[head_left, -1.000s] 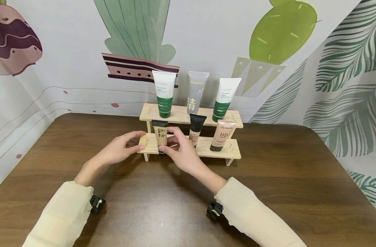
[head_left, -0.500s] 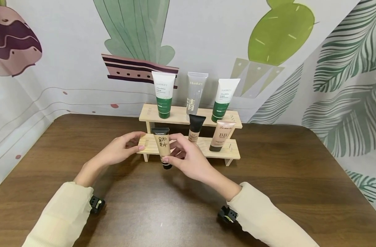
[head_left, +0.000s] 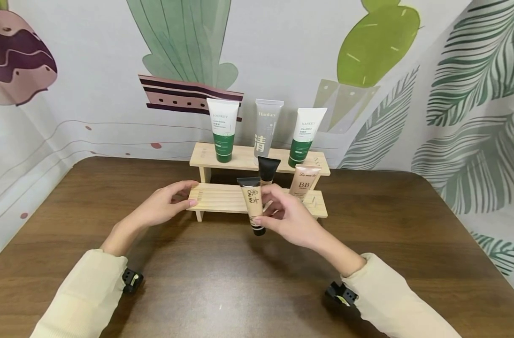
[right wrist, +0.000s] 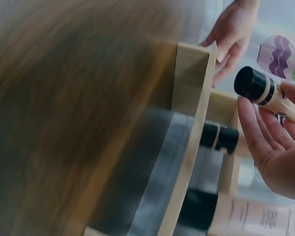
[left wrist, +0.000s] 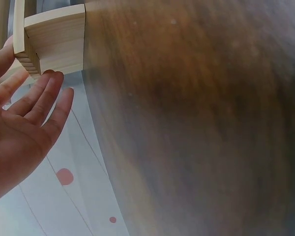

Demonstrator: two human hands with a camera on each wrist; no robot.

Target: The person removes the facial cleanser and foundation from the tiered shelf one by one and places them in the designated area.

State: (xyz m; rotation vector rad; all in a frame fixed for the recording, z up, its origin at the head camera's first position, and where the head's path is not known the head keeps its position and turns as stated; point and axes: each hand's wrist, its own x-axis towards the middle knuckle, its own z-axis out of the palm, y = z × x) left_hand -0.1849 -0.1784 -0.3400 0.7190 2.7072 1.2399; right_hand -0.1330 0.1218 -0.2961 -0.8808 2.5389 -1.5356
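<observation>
Tan tube near upright, pinched low in your right hand

Your right hand (head_left: 289, 217) holds the tan, black-capped squeeze tube (head_left: 253, 203) in front of the lower tier of the two-tier wooden stand (head_left: 218, 197), apart from the board. The tube lies to the left of your palm, between thumb and fingers, with the thumb near the cap end. Its long axis runs nearly upright: cap down, flat black end up and leaning a little to your left. In the head view it partly overlaps the black-ended tube (head_left: 268, 166) behind it; the BB tube (head_left: 305, 178) stands beyond your knuckles. Your right forearm comes in from the lower right. Your left hand (head_left: 159, 206), well apart from the tube, takes the stand's left end between thumb and forefinger, its other fingers loose
</observation>
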